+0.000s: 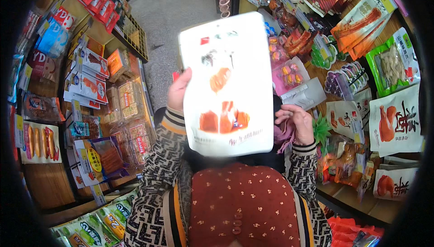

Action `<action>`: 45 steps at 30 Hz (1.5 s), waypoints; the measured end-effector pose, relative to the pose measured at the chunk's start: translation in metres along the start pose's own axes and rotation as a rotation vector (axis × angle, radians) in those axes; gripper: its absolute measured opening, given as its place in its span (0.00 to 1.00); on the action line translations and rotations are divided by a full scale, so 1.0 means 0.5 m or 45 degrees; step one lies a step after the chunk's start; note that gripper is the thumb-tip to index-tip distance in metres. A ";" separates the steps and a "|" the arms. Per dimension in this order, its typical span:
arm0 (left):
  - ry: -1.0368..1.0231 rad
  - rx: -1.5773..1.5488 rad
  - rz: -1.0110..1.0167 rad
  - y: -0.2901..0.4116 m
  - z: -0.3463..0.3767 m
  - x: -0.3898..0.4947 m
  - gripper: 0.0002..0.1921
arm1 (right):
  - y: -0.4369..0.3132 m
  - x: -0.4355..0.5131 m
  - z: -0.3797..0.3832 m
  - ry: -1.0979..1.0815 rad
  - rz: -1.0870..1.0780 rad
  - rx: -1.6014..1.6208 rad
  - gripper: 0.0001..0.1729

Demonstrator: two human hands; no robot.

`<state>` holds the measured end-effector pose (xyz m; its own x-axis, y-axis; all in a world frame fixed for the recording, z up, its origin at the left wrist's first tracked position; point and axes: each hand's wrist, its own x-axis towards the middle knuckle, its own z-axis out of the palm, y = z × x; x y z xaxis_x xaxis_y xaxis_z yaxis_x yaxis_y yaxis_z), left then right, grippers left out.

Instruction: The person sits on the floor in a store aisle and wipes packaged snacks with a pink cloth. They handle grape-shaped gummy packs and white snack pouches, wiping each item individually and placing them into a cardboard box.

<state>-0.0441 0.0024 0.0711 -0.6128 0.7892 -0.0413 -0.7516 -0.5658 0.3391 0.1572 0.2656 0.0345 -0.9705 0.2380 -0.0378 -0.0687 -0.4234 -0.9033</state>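
Note:
A large white snack pouch (228, 84) with pictures of browned meat stands before me in the middle of the view, its face bright and washed out. My left hand (179, 90) grips the pouch by its left edge, with the thumb at the rim and the other fingers hidden behind it. To the right of the pouch, my right hand (298, 122) has its fingers bent beside a crumpled purple-pink cloth or bag (284, 134). Whether the fingers hold that cloth cannot be told.
On the left, shelves carry hanging pouches (89, 89) and clear boxes of pastries (129, 99). Packaged meat snacks (393, 121) and a small green plant (321, 129) stand on the right. Green packs (91, 228) lie at the lower left. A grey floor aisle (176, 16) runs ahead.

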 end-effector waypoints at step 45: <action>-0.195 0.596 -0.503 -0.159 -0.070 0.041 0.30 | 0.067 -0.102 -0.023 0.323 0.241 0.289 0.25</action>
<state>-0.0053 0.0553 0.0106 -0.2430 0.9620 -0.1242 -0.7062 -0.0876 0.7026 0.2071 0.2492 0.0011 -0.8850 0.3334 -0.3249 0.0294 -0.6564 -0.7538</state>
